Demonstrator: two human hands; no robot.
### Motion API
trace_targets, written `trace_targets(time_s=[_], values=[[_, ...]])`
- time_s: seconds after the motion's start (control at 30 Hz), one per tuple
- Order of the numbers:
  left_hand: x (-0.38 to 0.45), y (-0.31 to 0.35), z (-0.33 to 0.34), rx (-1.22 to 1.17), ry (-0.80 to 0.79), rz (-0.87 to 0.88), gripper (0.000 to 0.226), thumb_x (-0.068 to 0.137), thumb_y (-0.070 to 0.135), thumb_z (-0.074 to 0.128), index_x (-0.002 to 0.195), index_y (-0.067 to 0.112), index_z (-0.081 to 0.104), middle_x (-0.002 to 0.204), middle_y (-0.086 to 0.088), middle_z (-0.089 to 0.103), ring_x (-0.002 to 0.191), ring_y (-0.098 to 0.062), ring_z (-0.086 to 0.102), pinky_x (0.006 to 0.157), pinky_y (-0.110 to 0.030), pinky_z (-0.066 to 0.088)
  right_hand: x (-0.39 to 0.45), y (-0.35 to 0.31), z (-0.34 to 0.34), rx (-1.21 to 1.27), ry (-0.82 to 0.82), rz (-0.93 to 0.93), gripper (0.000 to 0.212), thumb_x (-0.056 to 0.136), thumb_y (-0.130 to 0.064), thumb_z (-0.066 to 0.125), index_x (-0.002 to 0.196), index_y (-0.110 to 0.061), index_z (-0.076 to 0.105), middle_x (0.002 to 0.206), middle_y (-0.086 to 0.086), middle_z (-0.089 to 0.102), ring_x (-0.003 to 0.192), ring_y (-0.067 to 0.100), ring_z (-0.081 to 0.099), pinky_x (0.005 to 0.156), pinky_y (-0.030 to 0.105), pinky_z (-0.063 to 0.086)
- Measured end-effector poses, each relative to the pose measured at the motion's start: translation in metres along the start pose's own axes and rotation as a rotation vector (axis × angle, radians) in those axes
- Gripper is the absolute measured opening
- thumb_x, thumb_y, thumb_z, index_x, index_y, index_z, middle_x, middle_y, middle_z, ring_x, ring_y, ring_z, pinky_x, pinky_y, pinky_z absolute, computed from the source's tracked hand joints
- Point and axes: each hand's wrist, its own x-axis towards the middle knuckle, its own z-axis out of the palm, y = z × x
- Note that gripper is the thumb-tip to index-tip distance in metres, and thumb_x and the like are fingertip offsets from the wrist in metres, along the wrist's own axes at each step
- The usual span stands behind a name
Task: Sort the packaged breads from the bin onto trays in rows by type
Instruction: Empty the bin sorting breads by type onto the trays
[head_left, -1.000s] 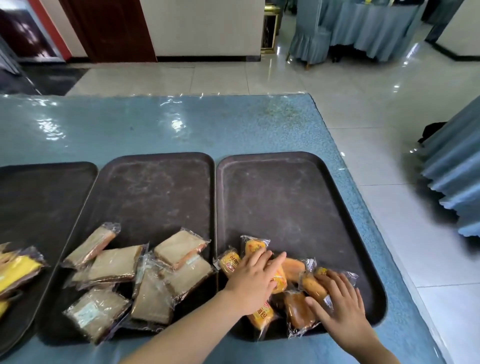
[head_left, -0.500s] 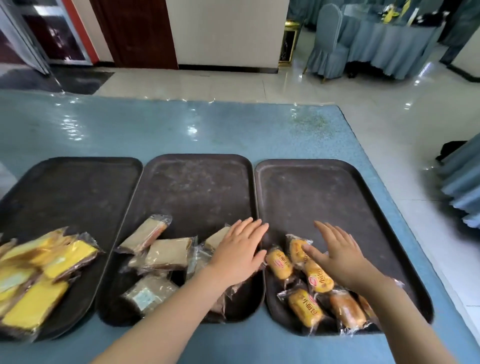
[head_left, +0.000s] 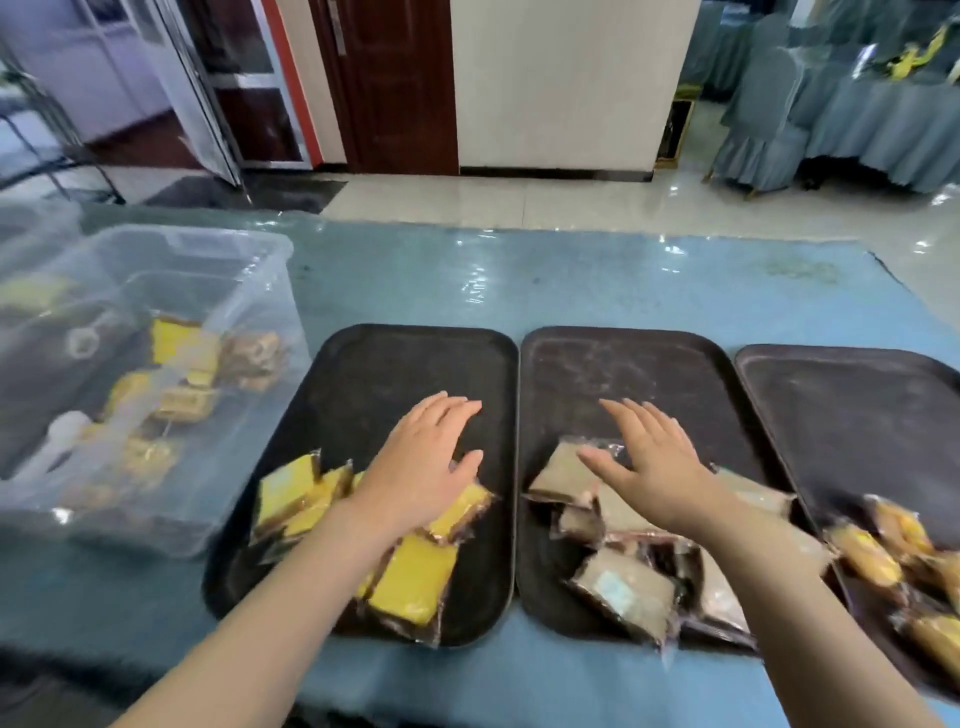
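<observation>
Sorting stage: your left hand and right hand hover flat and empty, yellow breads under the left wrist, brown breads under the right; next, probably reach leftward to the bin.

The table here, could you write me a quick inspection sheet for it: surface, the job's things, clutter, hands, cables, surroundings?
Surface: blue table cover, glossy.
Job's things: yellow packaged breads piled on the left tray; tan packaged breads piled on the middle tray; orange rolls on the right tray; clear bin holding more packs. No rows yet.
Clutter: nothing seen.
Hands: left hand flat over the yellow packs; right hand flat over the tan packs; neither grips.
Cables: nothing seen.
Surroundings: tiled floor, dark door, draped chairs.
</observation>
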Motion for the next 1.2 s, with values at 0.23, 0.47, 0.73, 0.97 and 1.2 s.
trace_targets(time_s=[0.23, 0.47, 0.73, 0.97, 1.2], values=[[-0.011, -0.068, -0.079, 0.075, 0.086, 0.121, 0.050, 0.097, 0.039, 0.050, 0.144, 0.027, 0.041, 0.151, 0.011, 0.035, 0.147, -0.008, 0.013, 0.118, -0.027, 0.011, 0.033, -0.096, 0.012, -0.001, -0.017, -0.075, 0.075, 0.089, -0.069, 0.031, 0.152, -0.033, 0.015, 0.162, -0.001, 0.009, 0.149, 0.018, -0.003, 0.122, 0.041, 0.000], [0.009, -0.128, -0.098, 0.088, 0.054, 0.054, 0.050, 0.098, 0.043, 0.045, 0.146, 0.030, 0.037, 0.155, 0.014, 0.027, 0.147, -0.006, 0.006, 0.118, -0.026, 0.006, 0.086, -0.149, 0.027, 0.032, -0.062, -0.114, 0.072, 0.090, -0.068, 0.031, 0.152, -0.034, 0.014, 0.162, -0.003, 0.007, 0.149, 0.015, -0.006, 0.122, 0.040, 0.000], [0.007, -0.224, -0.164, 0.071, 0.083, -0.009, 0.064, 0.085, 0.062, 0.026, 0.139, 0.033, 0.044, 0.150, 0.017, 0.033, 0.142, -0.001, 0.015, 0.112, -0.014, 0.001, 0.133, -0.246, 0.037, 0.087, -0.140, -0.266, 0.068, 0.092, -0.064, 0.031, 0.151, -0.036, 0.014, 0.161, -0.011, 0.004, 0.147, 0.005, -0.009, 0.122, 0.036, 0.000], [0.004, -0.348, -0.202, 0.093, 0.006, -0.049, 0.066, 0.082, 0.061, 0.030, 0.136, 0.030, 0.049, 0.149, 0.008, 0.039, 0.142, -0.011, 0.026, 0.119, -0.038, 0.021, 0.159, -0.362, 0.058, 0.064, -0.118, -0.392, 0.066, 0.092, -0.064, 0.032, 0.150, -0.039, 0.014, 0.161, -0.013, 0.003, 0.145, 0.002, -0.013, 0.118, 0.028, -0.007], [0.009, -0.441, -0.258, 0.248, -0.225, -0.057, 0.052, 0.093, 0.049, 0.050, 0.141, 0.030, 0.044, 0.153, 0.007, 0.032, 0.143, -0.015, 0.024, 0.116, -0.033, 0.022, 0.190, -0.472, 0.090, -0.204, -0.266, -0.348, 0.070, 0.093, -0.061, 0.041, 0.151, -0.034, 0.014, 0.162, -0.004, 0.004, 0.148, 0.016, -0.004, 0.120, 0.040, 0.000]])
